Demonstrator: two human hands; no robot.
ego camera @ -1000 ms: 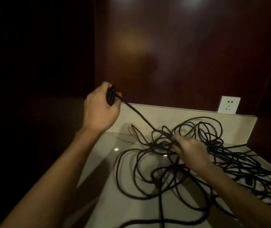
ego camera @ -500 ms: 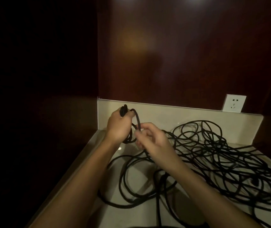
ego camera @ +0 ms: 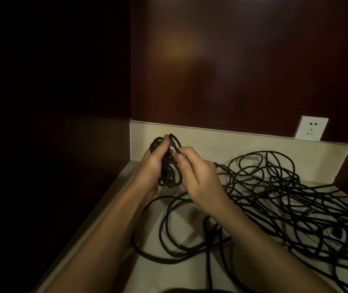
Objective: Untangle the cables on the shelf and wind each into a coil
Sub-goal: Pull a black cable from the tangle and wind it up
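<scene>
Winding step: left hand (ego camera: pixel 155 166) grips small coil (ego camera: pixel 169 172) near shelf (ego camera: pixel 113 210) back-left corner; right hand (ego camera: pixel 198 176) pinches strand onto it; tangle (ego camera: pixel 285 197) fills shelf's right side; next loop probably needs slack freed.

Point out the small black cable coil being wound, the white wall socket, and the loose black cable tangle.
Small black cable coil (ego camera: pixel 169 174): head view, on its hanging loops.
White wall socket (ego camera: pixel 311 128): head view, on its faceplate.
Loose black cable tangle (ego camera: pixel 274 187): head view, on crossing strands.

No legible text or labels.
</scene>
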